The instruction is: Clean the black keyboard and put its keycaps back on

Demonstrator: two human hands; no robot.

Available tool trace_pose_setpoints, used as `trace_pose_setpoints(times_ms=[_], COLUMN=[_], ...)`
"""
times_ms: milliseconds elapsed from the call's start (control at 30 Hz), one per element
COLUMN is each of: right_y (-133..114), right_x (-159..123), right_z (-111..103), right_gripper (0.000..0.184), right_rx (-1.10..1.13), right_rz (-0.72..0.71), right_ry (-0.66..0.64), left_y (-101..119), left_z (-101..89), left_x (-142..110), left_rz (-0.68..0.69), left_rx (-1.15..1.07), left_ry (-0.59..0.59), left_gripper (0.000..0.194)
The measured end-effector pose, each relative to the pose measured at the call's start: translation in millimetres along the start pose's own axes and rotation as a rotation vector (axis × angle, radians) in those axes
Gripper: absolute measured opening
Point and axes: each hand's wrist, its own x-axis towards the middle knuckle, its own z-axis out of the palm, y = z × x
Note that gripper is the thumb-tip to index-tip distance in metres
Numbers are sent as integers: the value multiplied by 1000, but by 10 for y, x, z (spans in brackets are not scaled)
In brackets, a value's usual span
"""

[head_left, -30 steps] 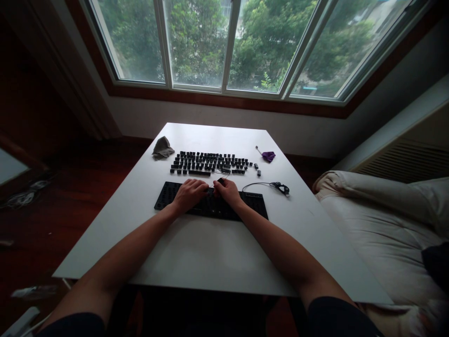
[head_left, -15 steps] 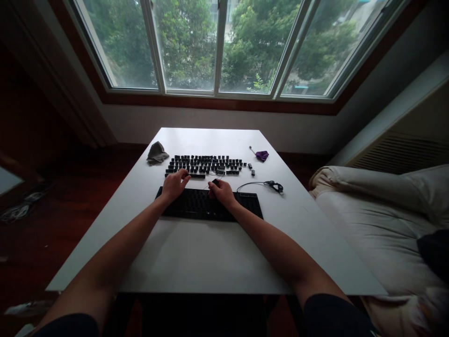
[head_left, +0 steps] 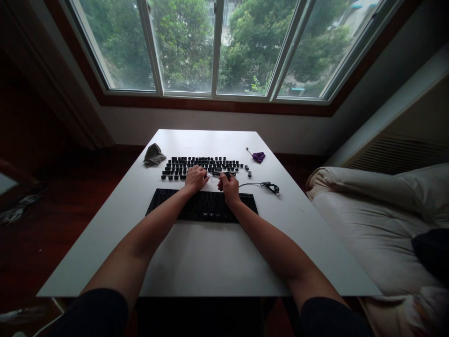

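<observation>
A black keyboard [head_left: 201, 206] with bare switches lies across the middle of the white table [head_left: 210, 262]. Behind it, several loose black keycaps [head_left: 175, 166] are set out in rows. My left hand [head_left: 195, 178] rests at the near edge of those rows with its fingers curled; what they pinch is too small to make out. My right hand [head_left: 228, 185] is closed on a small dark tool [head_left: 224, 175] with thin wires that point toward my left fingertips. Both hands sit just beyond the keyboard's far edge, close together.
A crumpled grey cloth [head_left: 153, 155] lies at the table's back left, and a small purple item [head_left: 258, 156] at the back right. A coiled black cable [head_left: 268, 186] lies right of the hands. A pale cushioned bed [head_left: 379, 224] stands to the right, and windows [head_left: 217, 47] lie ahead.
Both hands have left the keyboard and moved forward to the keycap rows. My left hand swung out to the left, then came back beside the right.
</observation>
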Motion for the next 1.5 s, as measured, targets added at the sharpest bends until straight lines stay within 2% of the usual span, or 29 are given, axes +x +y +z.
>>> trace_pose_setpoints(times_ms=[433, 800, 1033, 1333, 1500], right_y=[107, 101, 112, 120, 137], right_x=[38, 18, 25, 45, 102], right_z=[-2, -25, -18, -27, -26], right_gripper=[37, 38, 37, 40, 49], right_rx=[-27, -55, -19, -23, 47], right_rz=[-14, -12, -12, 15, 53], right_ry=[0, -22, -34, -46, -51], left_y=[-31, -48, -60, -58, -86], left_z=[92, 77, 92, -14, -110], left_x=[49, 42, 65, 5, -193], left_rz=[-66, 26, 16, 0, -2], left_rx=[13, -34, -42, -52, -135], left_ry=[-3, -60, -63, 17, 17], left_gripper=[27, 15, 22, 26, 23])
